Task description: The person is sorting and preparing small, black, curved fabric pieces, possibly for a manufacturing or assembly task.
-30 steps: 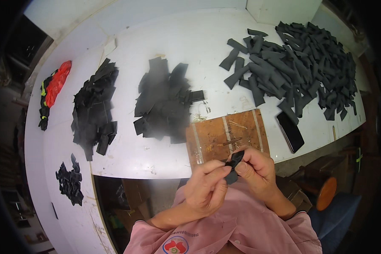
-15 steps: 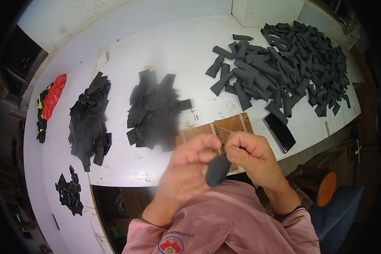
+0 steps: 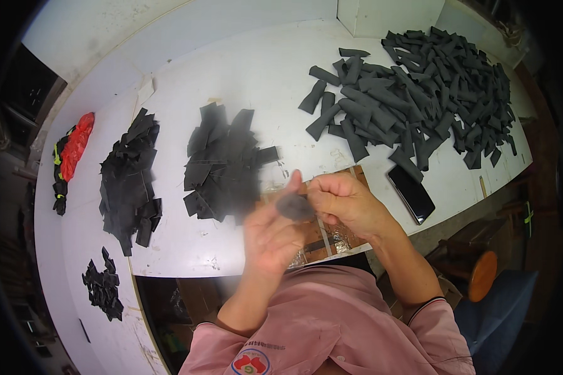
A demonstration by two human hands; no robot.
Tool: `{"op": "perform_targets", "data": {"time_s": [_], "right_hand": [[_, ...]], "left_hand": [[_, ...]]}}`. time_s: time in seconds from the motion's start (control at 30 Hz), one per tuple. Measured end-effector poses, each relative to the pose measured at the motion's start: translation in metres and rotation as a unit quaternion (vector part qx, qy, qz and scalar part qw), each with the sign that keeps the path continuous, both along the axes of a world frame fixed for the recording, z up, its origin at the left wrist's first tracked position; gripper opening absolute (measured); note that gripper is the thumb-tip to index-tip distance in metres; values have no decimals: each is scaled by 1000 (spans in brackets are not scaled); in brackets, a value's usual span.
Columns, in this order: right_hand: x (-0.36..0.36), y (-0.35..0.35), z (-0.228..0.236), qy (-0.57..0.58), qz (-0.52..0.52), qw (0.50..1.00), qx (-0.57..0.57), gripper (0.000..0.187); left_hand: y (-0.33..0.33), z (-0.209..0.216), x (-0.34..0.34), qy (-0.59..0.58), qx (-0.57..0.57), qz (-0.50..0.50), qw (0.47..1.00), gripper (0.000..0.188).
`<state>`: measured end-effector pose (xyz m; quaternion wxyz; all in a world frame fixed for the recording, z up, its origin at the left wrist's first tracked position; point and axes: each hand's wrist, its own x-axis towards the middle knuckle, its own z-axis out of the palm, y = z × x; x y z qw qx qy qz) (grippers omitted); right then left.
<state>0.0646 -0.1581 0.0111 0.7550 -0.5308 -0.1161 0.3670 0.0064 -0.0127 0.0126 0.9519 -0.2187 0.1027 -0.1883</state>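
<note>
A small dark grey fabric piece (image 3: 295,207) hangs before my chest, blurred by motion, its shape rounded from this side. My right hand (image 3: 344,199) is closed on its right end, pinching it between thumb and fingers. Just left of it is my left hand (image 3: 272,237), thumb raised apart from loosely bent, slightly smeared fingers. The fabric overlaps that hand; whether they touch is unclear. Below both hands lies a brown board with clear tape (image 3: 319,245) at the table edge.
A large heap of dark grey fabric tubes (image 3: 388,106) covers the back right. A black phone (image 3: 411,194) lies near the right edge. Flat black pieces form piles in the middle (image 3: 222,165), left (image 3: 128,181) and near left (image 3: 103,284). A red plastic bag (image 3: 77,147) lies far left.
The fabric piece has risen and moved left, turning from hanging down to pointing sideways. My right hand has shifted up and left with it; my left thumb now points up.
</note>
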Motion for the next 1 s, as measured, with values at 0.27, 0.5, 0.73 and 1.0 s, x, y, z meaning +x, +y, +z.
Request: {"op": "perform_targets", "data": {"time_s": [0.27,0.5,0.73,1.0], "right_hand": [[-10,-14,-45,41,31,999,17,19],[-2,-6,-34,-69,85,994,25,19],[-10,-2,-72,-129,-4,991,-31,18],[-26,-8,-32,-495,-243,826,-119,27]], "left_hand": [[-6,-35,-21,-3,430,36,902,40],[-23,-7,-33,-161,734,166,639,45],[-12,-37,-28,-103,798,168,570,33],[0,-26,-11,-177,823,273,465,20]]}}
